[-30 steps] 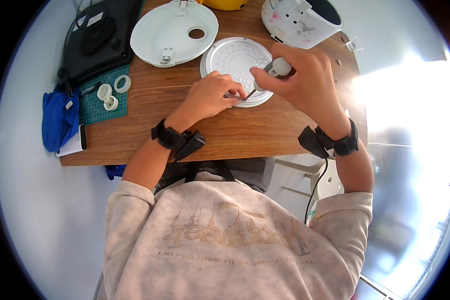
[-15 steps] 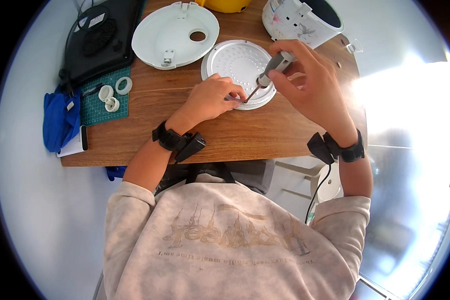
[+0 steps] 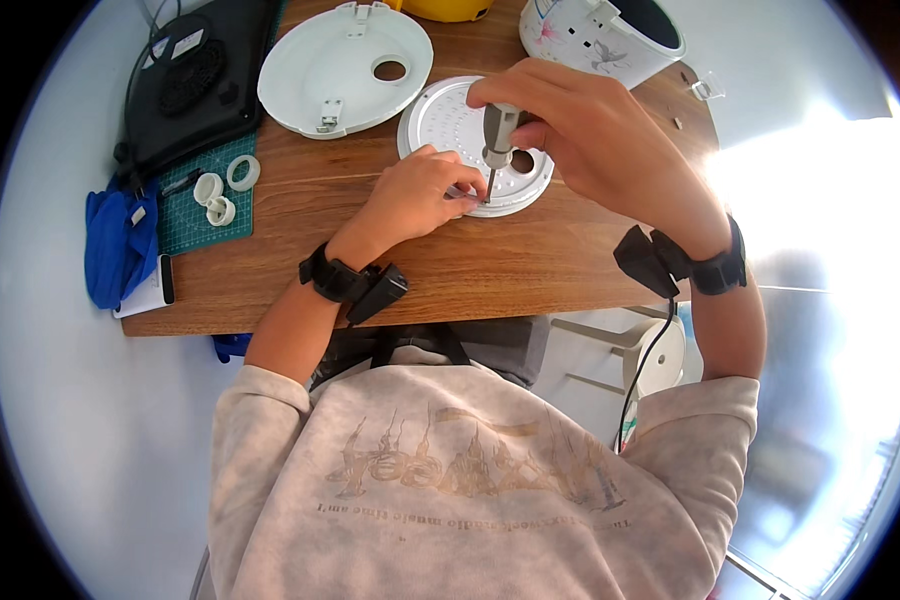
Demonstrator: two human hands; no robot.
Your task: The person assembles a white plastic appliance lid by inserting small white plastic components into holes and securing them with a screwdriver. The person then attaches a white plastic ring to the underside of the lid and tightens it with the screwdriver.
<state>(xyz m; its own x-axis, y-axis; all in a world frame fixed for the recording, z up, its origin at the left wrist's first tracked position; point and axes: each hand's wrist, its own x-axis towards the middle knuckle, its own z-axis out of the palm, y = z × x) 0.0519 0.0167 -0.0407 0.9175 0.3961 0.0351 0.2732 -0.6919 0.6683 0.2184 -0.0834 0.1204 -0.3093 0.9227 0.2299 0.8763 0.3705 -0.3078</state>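
My right hand grips a screwdriver with a grey handle, now nearly upright. Its thin shaft points down at the near rim of a round pale metal lid plate, which has rows of small bumps and a dark hole at its right. My left hand is closed in a pinch at that rim, fingertips right beside the screwdriver's tip. What lies between those fingers, if anything, is too small to name. Whether a screw sits under the tip cannot be made out.
Behind the plate lies a white oval cover with a round hole. A flower-printed pot body stands far right. At left are a black appliance, a green cutting mat, a white ring and a blue cloth bag.
My right hand has swung left and over the plate, tipping the screwdriver from a slant to nearly upright. The plate's dark hole has come into view. My left hand stays at the rim.
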